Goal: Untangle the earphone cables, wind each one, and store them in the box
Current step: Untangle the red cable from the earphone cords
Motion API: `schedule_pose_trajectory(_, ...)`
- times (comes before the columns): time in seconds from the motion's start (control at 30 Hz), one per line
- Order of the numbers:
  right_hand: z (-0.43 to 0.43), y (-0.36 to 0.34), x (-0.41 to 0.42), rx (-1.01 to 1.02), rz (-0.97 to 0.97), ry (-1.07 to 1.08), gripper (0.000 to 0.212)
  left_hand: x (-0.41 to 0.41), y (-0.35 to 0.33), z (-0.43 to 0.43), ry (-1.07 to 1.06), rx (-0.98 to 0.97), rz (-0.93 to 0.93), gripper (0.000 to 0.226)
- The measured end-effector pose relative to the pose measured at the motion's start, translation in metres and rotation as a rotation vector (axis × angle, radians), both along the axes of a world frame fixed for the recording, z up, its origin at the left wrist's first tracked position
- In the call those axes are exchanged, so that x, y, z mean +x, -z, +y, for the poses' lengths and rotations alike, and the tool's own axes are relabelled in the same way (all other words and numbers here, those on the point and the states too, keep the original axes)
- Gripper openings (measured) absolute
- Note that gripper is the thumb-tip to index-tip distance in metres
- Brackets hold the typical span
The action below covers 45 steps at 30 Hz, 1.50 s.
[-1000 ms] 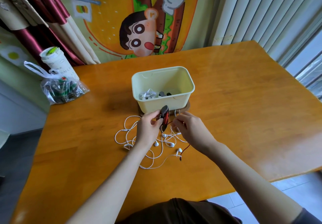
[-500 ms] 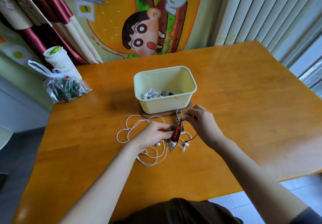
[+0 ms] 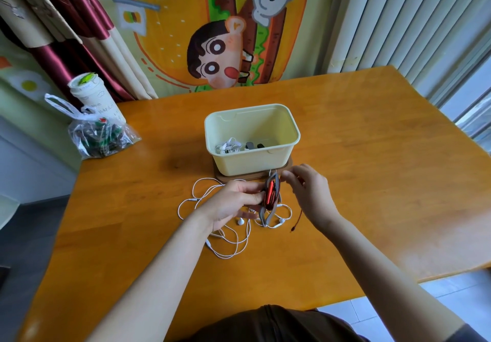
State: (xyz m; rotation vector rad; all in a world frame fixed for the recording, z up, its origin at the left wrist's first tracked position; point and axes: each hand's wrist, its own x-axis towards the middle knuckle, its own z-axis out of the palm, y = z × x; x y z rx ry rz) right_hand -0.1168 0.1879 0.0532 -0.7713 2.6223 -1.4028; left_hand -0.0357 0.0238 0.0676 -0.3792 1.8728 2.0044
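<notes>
My left hand (image 3: 233, 203) pinches a wound bundle of red and grey earphone cable (image 3: 271, 198), held upright just in front of the pale yellow box (image 3: 252, 163). My right hand (image 3: 309, 192) pinches the cable at the bundle's top; a dark red loose end (image 3: 297, 220) hangs below that wrist. Tangled white earphones (image 3: 228, 238) lie on the table under and around my left hand. Inside the box sit a coiled white earphone (image 3: 228, 146) and two dark pieces (image 3: 253, 145).
The box stands on a brown wooden mat (image 3: 288, 167) on the orange wooden table (image 3: 372, 182). A plastic bag with dark contents (image 3: 98, 137) and a white paper cup (image 3: 90, 94) sit at the table's far left corner. Curtains hang behind.
The red and grey bundle came down from near the box rim to lower and nearer me. My right hand moved up to the bundle's top. More cable is wound on.
</notes>
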Motion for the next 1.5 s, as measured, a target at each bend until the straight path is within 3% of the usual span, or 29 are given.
schedule_pose_trajectory(0.2,-0.004,-0.005,-0.002,0.023,0.152,-0.03,0.017,-0.003,0.006,0.005,-0.031,-0.151,-0.062,0.017)
schedule_pose_trajectory(0.87,-0.001,0.001,0.009,-0.101,-0.212,0.068,0.016,-0.002,0.013,0.019,-0.006,-0.149,-0.052,0.021)
schedule_pose_trajectory(1.1,0.0,-0.002,0.006,-0.082,-0.204,0.092,0.016,-0.003,0.017,0.024,-0.046,-0.168,-0.015,0.019)
schedule_pose_trajectory(1.3,0.002,-0.004,-0.007,-0.031,-0.244,0.089,0.019,-0.006,0.015,0.025,-0.173,-0.214,0.173,0.033)
schedule_pose_trajectory(1.4,0.003,-0.004,-0.008,-0.06,-0.347,0.08,0.026,-0.009,0.009,0.021,-0.203,-0.141,0.275,0.035)
schedule_pose_trajectory(1.5,0.0,-0.007,-0.006,-0.092,-0.372,0.046,0.029,-0.011,0.009,0.018,-0.269,0.005,0.25,0.031)
